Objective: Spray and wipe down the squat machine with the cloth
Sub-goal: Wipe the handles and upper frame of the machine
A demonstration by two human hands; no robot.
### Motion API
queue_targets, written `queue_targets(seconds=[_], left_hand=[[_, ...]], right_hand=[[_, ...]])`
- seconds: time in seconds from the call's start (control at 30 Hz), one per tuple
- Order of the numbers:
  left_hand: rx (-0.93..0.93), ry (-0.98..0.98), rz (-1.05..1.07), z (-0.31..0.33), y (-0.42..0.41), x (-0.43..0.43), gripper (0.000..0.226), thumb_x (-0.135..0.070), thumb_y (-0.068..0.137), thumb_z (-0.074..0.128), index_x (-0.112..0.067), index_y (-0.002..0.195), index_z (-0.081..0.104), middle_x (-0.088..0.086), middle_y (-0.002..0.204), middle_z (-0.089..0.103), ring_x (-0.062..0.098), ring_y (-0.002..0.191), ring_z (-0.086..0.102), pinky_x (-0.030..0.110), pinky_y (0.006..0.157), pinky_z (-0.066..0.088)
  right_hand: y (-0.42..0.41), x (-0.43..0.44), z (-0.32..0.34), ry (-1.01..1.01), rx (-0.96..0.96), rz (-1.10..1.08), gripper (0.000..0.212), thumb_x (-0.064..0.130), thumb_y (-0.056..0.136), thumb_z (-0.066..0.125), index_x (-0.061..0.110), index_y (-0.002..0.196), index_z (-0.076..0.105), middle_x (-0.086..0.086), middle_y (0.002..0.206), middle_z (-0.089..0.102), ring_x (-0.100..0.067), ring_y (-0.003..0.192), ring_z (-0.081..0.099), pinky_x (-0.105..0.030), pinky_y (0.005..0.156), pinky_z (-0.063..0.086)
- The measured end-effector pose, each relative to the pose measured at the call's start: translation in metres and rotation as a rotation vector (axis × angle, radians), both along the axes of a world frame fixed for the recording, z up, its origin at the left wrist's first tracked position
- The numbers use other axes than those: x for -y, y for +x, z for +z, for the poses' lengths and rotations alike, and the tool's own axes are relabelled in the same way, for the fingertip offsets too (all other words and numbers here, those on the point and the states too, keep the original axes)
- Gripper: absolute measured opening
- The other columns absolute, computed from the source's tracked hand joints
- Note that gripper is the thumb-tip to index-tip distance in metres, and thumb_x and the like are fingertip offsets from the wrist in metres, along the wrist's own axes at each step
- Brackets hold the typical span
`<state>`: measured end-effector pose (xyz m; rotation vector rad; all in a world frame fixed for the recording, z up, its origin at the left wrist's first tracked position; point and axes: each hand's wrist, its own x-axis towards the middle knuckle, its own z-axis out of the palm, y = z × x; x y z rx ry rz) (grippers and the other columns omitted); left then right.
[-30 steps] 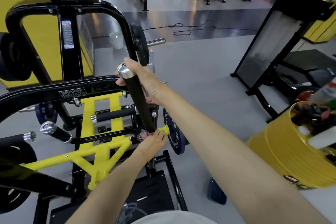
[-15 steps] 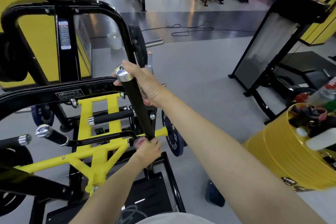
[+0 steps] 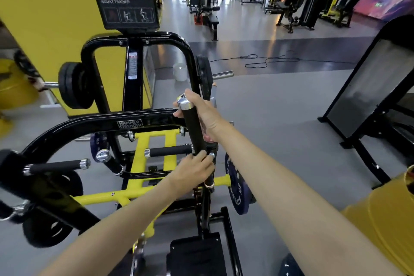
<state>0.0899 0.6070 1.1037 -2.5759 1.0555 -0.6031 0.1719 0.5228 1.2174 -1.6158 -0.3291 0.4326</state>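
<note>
While the right hand (image 3: 205, 114) curls round the top of the squat machine's (image 3: 139, 123) upright handle (image 3: 193, 132), the left hand (image 3: 192, 171) wraps its fingers (image 3: 201, 156) round the lower end. This looks like the wiping step, with the cloth hidden. Next comes a firm slide upward.

Open floor (image 3: 280, 123) lies right of the upright handle (image 3: 193, 127), out to the slanted pad (image 3: 363, 87). Left of it room is tight: the curved black bar (image 3: 100, 124) and horizontal handle (image 3: 170, 151) reach up to it. A black plate (image 3: 204, 74) stands behind, a blue plate (image 3: 235, 186) low right. The right grip (image 3: 206, 114) covers the handle's top, the left grip (image 3: 193, 171) its base; between them it is bare.
</note>
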Motion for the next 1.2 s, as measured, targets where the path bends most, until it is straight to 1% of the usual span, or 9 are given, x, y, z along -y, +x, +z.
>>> queue_targets(seconds=[0.27, 0.37, 0.47, 0.6, 0.7, 0.77, 0.97, 1.1, 1.2], left_hand=[[0.338, -0.095, -0.065, 0.072, 0.006, -0.025, 0.008, -0.007, 0.088, 0.056, -0.006, 0.094, 0.061, 0.009, 0.088, 0.057, 0.025, 0.076, 0.049, 0.033, 0.051, 0.045], [0.405, -0.177, -0.009, 0.092, 0.004, -0.027, 0.01, -0.005, 0.085, 0.062, -0.005, 0.095, 0.064, 0.009, 0.088, 0.056, 0.024, 0.076, 0.05, 0.033, 0.055, 0.046], [0.42, -0.427, 0.095, 0.114, -0.004, -0.019, 0.023, 0.003, 0.072, 0.068, -0.002, 0.094, 0.065, 0.011, 0.088, 0.06, 0.023, 0.078, 0.047, 0.032, 0.059, 0.048], [0.311, -0.791, 0.229, 0.131, -0.021, -0.001, 0.043, 0.005, 0.061, 0.071, -0.008, 0.096, 0.05, 0.009, 0.087, 0.054, 0.021, 0.075, 0.048, 0.032, 0.045, 0.045], [0.16, -0.945, 0.296, 0.132, -0.027, 0.013, 0.042, -0.003, 0.072, 0.071, -0.012, 0.102, 0.044, 0.007, 0.094, 0.052, 0.023, 0.073, 0.054, 0.032, 0.053, 0.046], [0.08, -1.046, 0.356, 0.131, -0.024, 0.024, 0.034, -0.006, 0.079, 0.069, -0.009, 0.104, 0.047, 0.005, 0.097, 0.051, 0.019, 0.074, 0.053, 0.028, 0.058, 0.044], [-0.138, -1.362, 0.247, 0.137, -0.02, 0.04, 0.018, -0.03, 0.097, 0.051, -0.015, 0.107, 0.054, -0.006, 0.093, 0.057, 0.003, 0.082, 0.057, 0.018, 0.069, 0.047], [-0.195, -1.225, 0.117, 0.139, -0.028, 0.032, 0.022, -0.026, 0.101, 0.04, -0.017, 0.113, 0.056, -0.008, 0.089, 0.064, 0.003, 0.082, 0.061, 0.02, 0.07, 0.049], [0.207, -1.04, 0.21, 0.14, -0.017, 0.014, 0.03, -0.027, 0.101, 0.037, -0.012, 0.105, 0.063, -0.003, 0.088, 0.065, 0.01, 0.077, 0.059, 0.027, 0.063, 0.047]], right_hand=[[-0.005, 0.023, 0.027, -0.25, 0.025, 0.113, 0.075, 0.083, 0.062, 0.056, 0.02, 0.1, 0.073, -0.002, 0.099, 0.073, -0.021, 0.102, 0.064, -0.047, 0.104, 0.039], [-0.011, 0.027, 0.042, -0.316, 0.11, 0.072, 0.052, 0.076, 0.073, 0.052, 0.026, 0.077, 0.066, 0.001, 0.085, 0.069, -0.017, 0.088, 0.064, -0.045, 0.101, 0.042], [-0.027, 0.023, 0.029, -0.248, 0.081, -0.05, 0.059, 0.076, 0.079, 0.045, 0.021, 0.076, 0.064, -0.002, 0.079, 0.067, -0.019, 0.084, 0.063, -0.039, 0.094, 0.047], [-0.045, 0.02, 0.005, -0.087, 0.034, -0.346, 0.075, 0.075, 0.083, 0.027, 0.011, 0.08, 0.066, -0.009, 0.075, 0.06, -0.022, 0.071, 0.055, -0.041, 0.073, 0.044], [-0.061, 0.035, -0.002, 0.085, 0.134, -0.578, 0.051, 0.042, 0.097, 0.04, -0.002, 0.08, 0.058, -0.011, 0.07, 0.056, -0.021, 0.065, 0.053, -0.035, 0.064, 0.045], [-0.075, 0.041, -0.006, 0.132, 0.234, -0.582, 0.031, 0.027, 0.099, 0.045, 0.009, 0.076, 0.055, 0.001, 0.069, 0.052, -0.01, 0.063, 0.046, -0.027, 0.06, 0.038], [-0.09, 0.032, -0.02, 0.205, 0.373, -0.439, 0.014, 0.038, 0.097, 0.043, 0.044, 0.103, 0.055, 0.008, 0.106, 0.064, -0.009, 0.103, 0.06, -0.031, 0.086, 0.052], [-0.086, 0.025, -0.019, 0.187, 0.382, -0.43, 0.056, 0.069, 0.085, 0.043, 0.027, 0.122, 0.049, 0.003, 0.108, 0.061, -0.015, 0.103, 0.06, -0.038, 0.086, 0.053], [-0.073, 0.018, -0.008, 0.007, 0.391, -0.479, 0.049, 0.059, 0.091, 0.042, 0.015, 0.105, 0.058, -0.003, 0.104, 0.055, -0.016, 0.094, 0.057, -0.039, 0.087, 0.051]])
